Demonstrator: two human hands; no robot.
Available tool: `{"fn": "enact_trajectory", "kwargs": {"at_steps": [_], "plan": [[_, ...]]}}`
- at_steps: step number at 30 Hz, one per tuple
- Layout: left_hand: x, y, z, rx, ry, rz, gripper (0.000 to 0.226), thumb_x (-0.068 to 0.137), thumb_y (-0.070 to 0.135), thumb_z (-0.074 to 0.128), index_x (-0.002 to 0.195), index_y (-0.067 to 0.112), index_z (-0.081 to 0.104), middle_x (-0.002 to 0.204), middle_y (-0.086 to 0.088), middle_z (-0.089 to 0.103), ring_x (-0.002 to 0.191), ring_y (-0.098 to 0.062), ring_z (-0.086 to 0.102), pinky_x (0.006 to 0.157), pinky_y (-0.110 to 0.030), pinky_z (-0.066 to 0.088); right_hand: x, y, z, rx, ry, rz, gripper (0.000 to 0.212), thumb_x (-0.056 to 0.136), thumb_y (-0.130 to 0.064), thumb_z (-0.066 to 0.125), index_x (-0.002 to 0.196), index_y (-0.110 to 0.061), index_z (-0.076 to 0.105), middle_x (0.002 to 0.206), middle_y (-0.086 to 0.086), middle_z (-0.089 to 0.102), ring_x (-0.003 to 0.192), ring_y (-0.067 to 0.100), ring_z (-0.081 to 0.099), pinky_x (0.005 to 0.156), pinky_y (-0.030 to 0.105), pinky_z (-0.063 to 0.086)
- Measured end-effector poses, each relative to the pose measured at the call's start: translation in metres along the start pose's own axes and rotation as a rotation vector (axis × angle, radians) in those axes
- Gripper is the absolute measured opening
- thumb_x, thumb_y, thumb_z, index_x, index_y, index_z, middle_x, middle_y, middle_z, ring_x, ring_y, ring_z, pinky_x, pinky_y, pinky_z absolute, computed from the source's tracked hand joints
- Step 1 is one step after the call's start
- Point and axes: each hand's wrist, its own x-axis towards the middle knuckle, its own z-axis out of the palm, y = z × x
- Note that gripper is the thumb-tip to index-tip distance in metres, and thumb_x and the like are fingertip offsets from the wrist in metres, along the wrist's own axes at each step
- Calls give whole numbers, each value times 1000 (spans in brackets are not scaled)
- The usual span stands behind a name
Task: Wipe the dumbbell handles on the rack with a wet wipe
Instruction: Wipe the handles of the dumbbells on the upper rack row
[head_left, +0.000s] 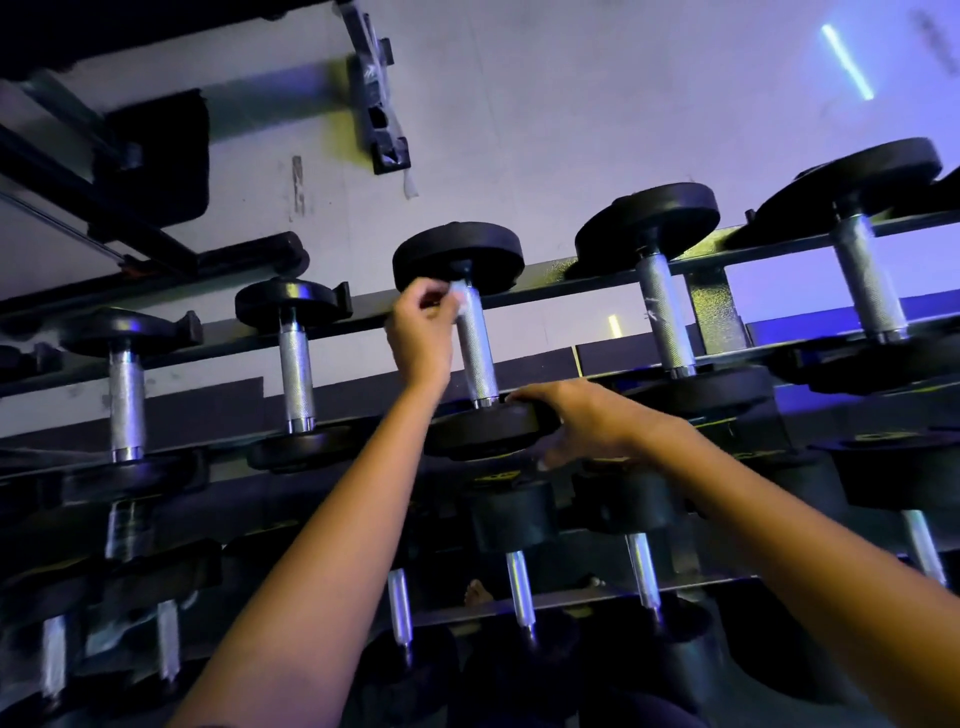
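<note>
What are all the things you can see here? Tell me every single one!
black-headed dumbbells with silver knurled metal handles: five, black and silver, top shelf
lower dumbbells: several, black and silver, dim lower shelf, count unclear
black metal rack: one, black, against the wall
small white wet wipe: one, white, top of the middle dumbbell handle
wall: one, pale grey, behind the rack
wall bracket: one, black, high up
padded gym machine: one, black, upper left
left hand: one, pinches the wipe against the handle
right hand: one, grips the middle dumbbell's near head
</note>
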Motion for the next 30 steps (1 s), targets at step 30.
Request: {"fn": "enact_trajectory", "kwargs": {"at_steps": [30], "plan": [[-36, -4, -34, 70, -362, -46, 11, 73, 0, 73, 80, 6, 67, 74, 1, 65, 58, 4, 58, 64, -11, 49, -8, -18, 43, 989, 506, 360, 78, 58, -30, 87, 127, -8, 57, 122, 3, 61, 114, 13, 54, 100, 27, 42]]}}
